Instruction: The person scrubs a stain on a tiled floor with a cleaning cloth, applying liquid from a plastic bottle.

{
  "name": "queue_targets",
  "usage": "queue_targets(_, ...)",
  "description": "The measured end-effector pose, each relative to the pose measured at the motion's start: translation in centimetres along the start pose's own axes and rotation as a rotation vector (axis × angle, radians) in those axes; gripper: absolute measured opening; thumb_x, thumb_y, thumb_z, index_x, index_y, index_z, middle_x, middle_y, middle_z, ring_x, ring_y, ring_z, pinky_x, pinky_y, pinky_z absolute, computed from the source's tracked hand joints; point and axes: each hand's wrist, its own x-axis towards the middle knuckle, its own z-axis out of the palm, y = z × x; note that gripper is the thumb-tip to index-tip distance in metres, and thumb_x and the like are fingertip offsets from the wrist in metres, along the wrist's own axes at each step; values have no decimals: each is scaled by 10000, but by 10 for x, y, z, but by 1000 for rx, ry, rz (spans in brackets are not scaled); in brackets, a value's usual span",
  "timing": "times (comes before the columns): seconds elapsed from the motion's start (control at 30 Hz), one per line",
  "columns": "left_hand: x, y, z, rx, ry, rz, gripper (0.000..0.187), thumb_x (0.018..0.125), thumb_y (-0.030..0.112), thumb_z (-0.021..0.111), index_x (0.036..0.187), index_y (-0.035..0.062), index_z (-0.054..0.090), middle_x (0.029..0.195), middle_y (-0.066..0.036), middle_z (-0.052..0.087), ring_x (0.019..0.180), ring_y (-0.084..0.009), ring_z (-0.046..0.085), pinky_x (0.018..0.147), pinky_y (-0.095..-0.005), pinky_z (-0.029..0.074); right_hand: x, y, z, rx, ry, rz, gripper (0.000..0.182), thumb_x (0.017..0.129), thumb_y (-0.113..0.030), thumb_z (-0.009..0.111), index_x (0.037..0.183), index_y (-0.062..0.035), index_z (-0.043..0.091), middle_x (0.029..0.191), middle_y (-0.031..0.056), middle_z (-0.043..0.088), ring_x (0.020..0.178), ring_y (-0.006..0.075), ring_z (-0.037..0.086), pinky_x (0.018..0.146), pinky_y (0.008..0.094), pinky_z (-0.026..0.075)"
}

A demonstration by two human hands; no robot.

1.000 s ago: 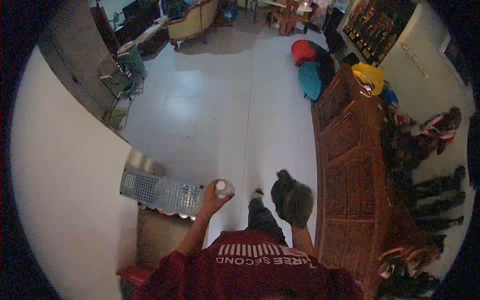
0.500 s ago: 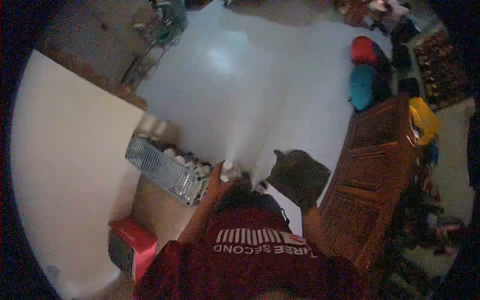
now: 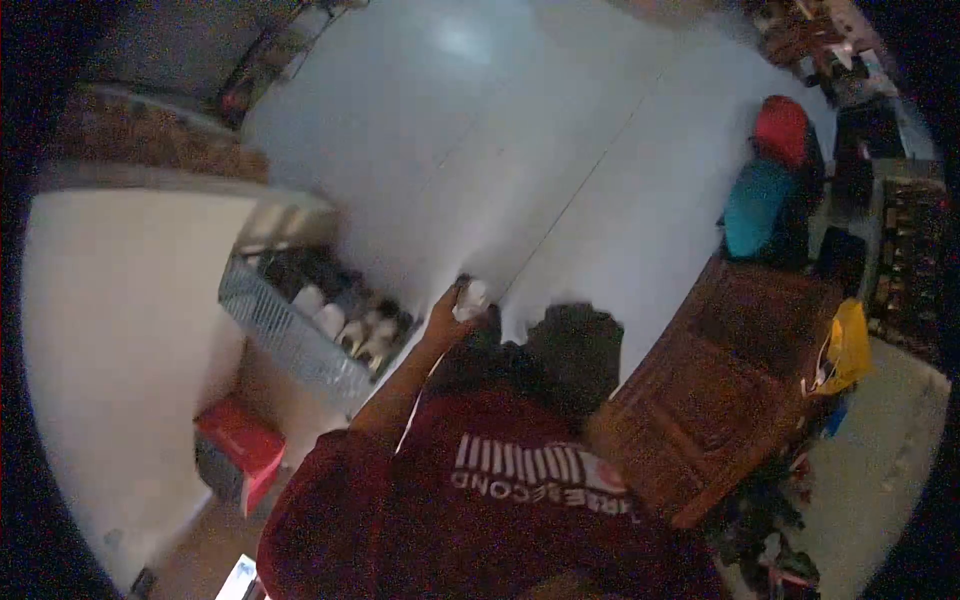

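Observation:
My left hand is closed around a small white object, in front of my waist. Its exact kind is blurred, and my fingers cover part of it. To the right of it a dark, cloth-like piece hangs by my lap, over the pale floor. My right hand does not show; my maroon shirt and the dark piece fill that area. Nearest to my left arm is a grey slatted plastic basket holding several white and dark items.
A carved brown wooden cabinet stands at right, with a yellow bag at its edge. Teal and red rounded things are beyond it. At left are a cream surface and a red box. Pale floor stretches ahead.
The view has turned and shifted. My left hand, still on the white object, appears higher in the view. My right forearm, visible before beside the dark piece, is now out of sight.

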Motion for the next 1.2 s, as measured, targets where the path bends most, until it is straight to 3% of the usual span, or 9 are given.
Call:
queue_targets(0.17,83,23,9,-179,80,-89,778,733,293,867,1354,22,482,1274,-201,619,1185,-341,606,992,-433,486,97,-11,-18,18,-168,87,345,842,-372,676,1064,-108,674,886,100,675,788,310,637,729,489,503)
queue_targets(0.3,147,-9,34,19,143,-113,762,736,298,863,1338,30,482,1248,-209,622,1166,-386,605,969,-447,493,187,-5,-36,50,-269,134,346,838,-375,678,1058,-108,674,885,101,675,790,311,638,731,489,504)
queue_targets(0.47,231,8,63,59,273,-128,699,751,242,844,1313,18,492,1192,-198,629,1105,-329,621,939,-415,496,310,30,-50,93,-293,192,347,833,-378,681,1051,-109,675,884,102,675,794,312,638,734,489,504)
queue_targets(0.7,349,-95,147,-183,295,-302,705,776,176,796,1360,40,424,1183,-176,624,1064,-285,624,915,-395,511,468,141,-34,144,-182,346,349,826,-383,686,1042,-110,676,883,104,675,798,314,639,738,490,505)
queue_targets(0.87,439,-188,190,6,255,-272,652,807,152,765,1352,60,420,1176,-162,627,1037,-282,641,906,-399,527,516,246,5,185,-82,461,350,821,-387,689,1035,-110,676,883,105,675,802,315,640,740,490,506)
queue_targets(1.0,508,-259,205,22,203,-382,712,829,261,790,1368,21,391,1201,-213,616,1045,-357,638,885,-420,527,521,309,29,214,-58,553,351,817,-390,691,1029,-111,677,882,106,674,804,316,640,742,490,506)
queue_targets(1.07,531,-312,208,262,231,-218,862,820,356,800,1456,39,312,1263,-269,568,1139,-419,600,953,-458,497,519,330,38,235,-51,594,351,815,-391,692,1026,-111,677,882,106,674,806,317,640,743,490,507)
queue_targets(1.1,544,-321,204,249,136,-379,864,841,407,768,1463,46,289,1289,-286,552,1166,-446,580,984,-482,480,517,337,42,243,-47,613,352,814,-392,693,1025,-111,677,881,107,674,806,317,640,744,490,507)
queue_targets(1.2,578,-361,197,287,47,-402,901,883,452,704,1520,65,197,1362,-318,494,1230,-471,524,998,-500,465,513,353,53,267,-51,656,352,811,-394,695,1020,-111,677,881,107,674,808,318,641,745,490,507)
